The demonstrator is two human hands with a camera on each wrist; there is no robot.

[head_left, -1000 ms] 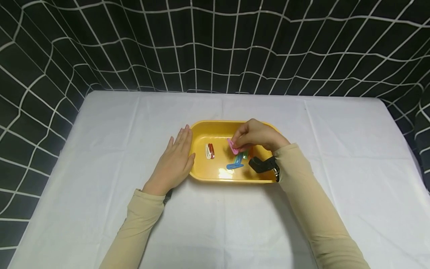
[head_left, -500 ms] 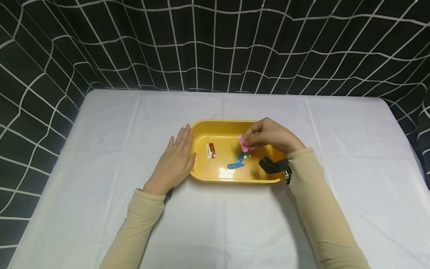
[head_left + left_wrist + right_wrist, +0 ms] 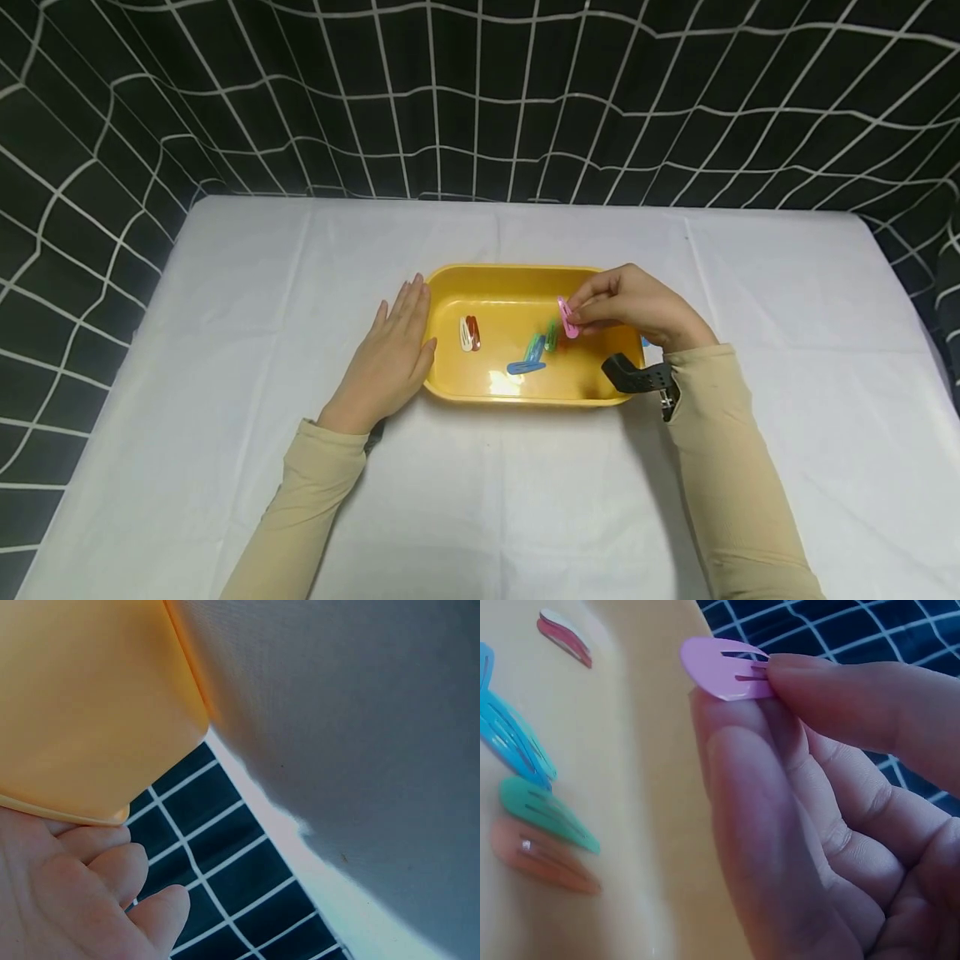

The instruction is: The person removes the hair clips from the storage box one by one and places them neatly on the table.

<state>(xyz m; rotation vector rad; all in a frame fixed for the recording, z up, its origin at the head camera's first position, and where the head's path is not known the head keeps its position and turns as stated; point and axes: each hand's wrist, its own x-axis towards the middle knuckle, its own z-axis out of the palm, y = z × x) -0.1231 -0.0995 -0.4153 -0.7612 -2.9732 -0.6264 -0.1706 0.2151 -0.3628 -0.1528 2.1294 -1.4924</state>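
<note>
In the head view a yellow tray (image 3: 487,398) holds several hair clips. My left hand (image 3: 382,358) rests with straight fingers against the tray's left rim; in the left wrist view its fingers (image 3: 120,870) touch the tray wall (image 3: 97,697). My right hand (image 3: 637,307) pinches a pink clip (image 3: 567,318) above the tray's right part, also seen in the right wrist view as a pink clip (image 3: 724,671) between thumb and finger. Below lie blue clips (image 3: 527,367), a green clip (image 3: 551,336) and, in the right wrist view, an orange clip (image 3: 544,859).
A white clip (image 3: 466,334) and a red clip (image 3: 474,332) lie side by side in the tray's left part. A white cloth (image 3: 420,508) covers the table. White netting over dark fabric stands behind it. A black strap hangs at the right wrist.
My right hand has moved to the right with the pink clip, uncovering more of the green clips and the tray's right rim. My left hand has stayed at the left rim.
</note>
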